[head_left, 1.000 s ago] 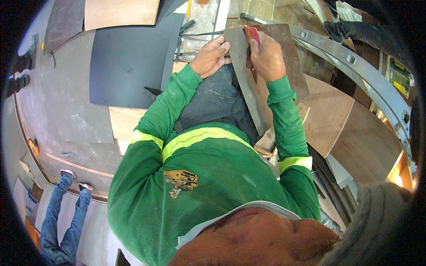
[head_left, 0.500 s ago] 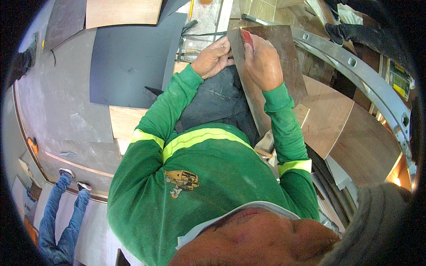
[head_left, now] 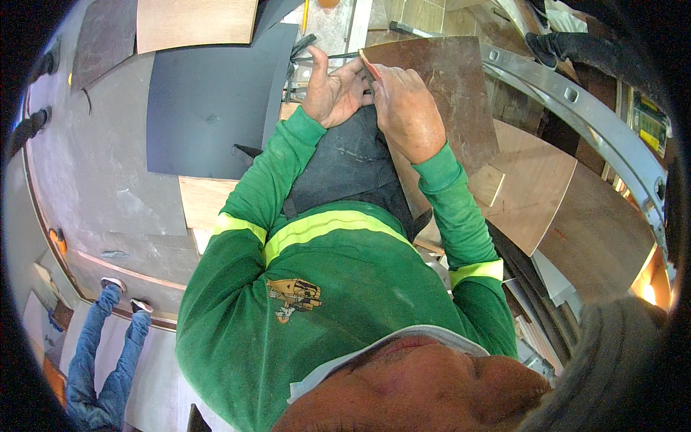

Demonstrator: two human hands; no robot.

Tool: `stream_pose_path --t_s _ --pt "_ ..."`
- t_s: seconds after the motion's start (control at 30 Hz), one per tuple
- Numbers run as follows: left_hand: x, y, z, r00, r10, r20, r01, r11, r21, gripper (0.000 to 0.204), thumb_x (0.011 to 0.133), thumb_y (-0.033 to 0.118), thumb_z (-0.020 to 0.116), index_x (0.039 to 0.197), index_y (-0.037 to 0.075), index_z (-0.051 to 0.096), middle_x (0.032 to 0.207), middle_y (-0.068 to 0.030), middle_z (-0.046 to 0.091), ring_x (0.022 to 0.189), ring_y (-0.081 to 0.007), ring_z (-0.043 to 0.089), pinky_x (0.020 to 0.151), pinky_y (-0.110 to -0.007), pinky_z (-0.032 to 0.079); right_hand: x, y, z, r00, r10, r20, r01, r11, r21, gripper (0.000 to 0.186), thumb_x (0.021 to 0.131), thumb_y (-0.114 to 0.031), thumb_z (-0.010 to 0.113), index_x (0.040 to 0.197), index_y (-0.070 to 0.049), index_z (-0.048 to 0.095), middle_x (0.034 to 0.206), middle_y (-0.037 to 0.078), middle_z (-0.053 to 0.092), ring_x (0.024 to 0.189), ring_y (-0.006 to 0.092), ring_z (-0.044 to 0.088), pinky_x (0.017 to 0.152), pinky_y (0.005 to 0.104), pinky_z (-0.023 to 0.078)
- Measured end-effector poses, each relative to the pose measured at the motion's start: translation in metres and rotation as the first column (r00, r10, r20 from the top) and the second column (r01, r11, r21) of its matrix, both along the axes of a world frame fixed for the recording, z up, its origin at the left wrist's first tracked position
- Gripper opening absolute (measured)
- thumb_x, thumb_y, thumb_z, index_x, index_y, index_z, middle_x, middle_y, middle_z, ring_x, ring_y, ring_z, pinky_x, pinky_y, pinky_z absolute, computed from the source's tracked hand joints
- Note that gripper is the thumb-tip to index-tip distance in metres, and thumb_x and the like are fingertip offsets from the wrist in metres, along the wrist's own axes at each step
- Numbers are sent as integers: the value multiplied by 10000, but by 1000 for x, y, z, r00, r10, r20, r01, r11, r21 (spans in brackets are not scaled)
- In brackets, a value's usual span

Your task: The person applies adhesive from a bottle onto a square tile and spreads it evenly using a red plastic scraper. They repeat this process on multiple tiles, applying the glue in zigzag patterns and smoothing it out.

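Note:
My right hand (head_left: 412,114) is closed on a thin red piece (head_left: 372,70), which looks like folded sandpaper. It presses this piece along the left edge of a dark brown board (head_left: 450,90). The board stands tilted beside my lap. My left hand (head_left: 332,95) is just left of that edge, palm turned up. Its thumb sticks out and its fingers are spread, their tips close to the board's edge. Whether those fingertips touch the board is hard to see. Dark trousers (head_left: 342,158) show below both hands.
A dark grey panel (head_left: 209,108) lies at left, over a light wood board (head_left: 205,201). More brown boards (head_left: 525,183) are at right, near a curved-looking metal stud (head_left: 568,93). Another person's legs in jeans (head_left: 90,360) show at lower left; a dark-clothed leg (head_left: 590,54) is at upper right.
My right hand has shifted left with the red piece, from the board's face onto its edge. My left hand has opened, its thumb lifting away from the board.

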State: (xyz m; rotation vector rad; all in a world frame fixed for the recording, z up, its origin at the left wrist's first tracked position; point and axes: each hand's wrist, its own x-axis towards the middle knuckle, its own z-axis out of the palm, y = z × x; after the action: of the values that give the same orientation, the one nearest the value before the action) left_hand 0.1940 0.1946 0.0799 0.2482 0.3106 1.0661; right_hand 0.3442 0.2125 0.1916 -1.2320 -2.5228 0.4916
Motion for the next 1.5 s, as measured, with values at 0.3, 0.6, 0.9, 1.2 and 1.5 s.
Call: stream_pose_path --t_s 0.3,0.6,0.9,1.2,1.5 --pt "2 1 0 999 30 36 -30 999 -13 1330 791 1027 160 1637 9 285 1653 -162 379 1510 -298 393 1215 -500 356 8 3 -5 996 -71 -55 72 997 12 293 936 -55 617 1211 43 640 1028 218 690 961 407 628 893 477 512" --pt "-1 2 -3 999 18 33 -17 1000 -22 1322 801 1019 126 1632 4 288 1625 -173 412 1453 -311 463 1195 -511 382 7 10 6 982 17 -189 -40 992 -120 280 944 -70 623 1207 16 668 1069 229 706 1000 434 647 884 492 523" --pt "11 -60 -10 988 -47 -149 35 996 -85 637 1107 261 560 1652 89 278 1480 -96 566 1248 -207 641 1059 -389 558 24 11 14 957 -224 -184 175 953 -249 235 967 -105 632 1177 -20 695 1002 245 701 942 465 654 827 521 527" --pt "26 -61 18 851 98 -516 -125 992 -18 601 1087 128 567 1644 79 346 1478 -73 559 1234 -152 609 1027 -361 566 31 36 24 999 -16 -28 13 993 -119 265 986 -110 637 1228 -26 705 1069 215 729 977 425 662 866 485 534" --pt "16 -39 9 721 207 -662 -197 976 91 575 1085 172 591 1612 31 409 1355 -40 656 991 -71 595 852 -264 540 44 82 -10 999 37 -7 -36 991 132 302 972 -112 616 1243 -190 725 1166 57 752 1045 355 655 886 513 530"
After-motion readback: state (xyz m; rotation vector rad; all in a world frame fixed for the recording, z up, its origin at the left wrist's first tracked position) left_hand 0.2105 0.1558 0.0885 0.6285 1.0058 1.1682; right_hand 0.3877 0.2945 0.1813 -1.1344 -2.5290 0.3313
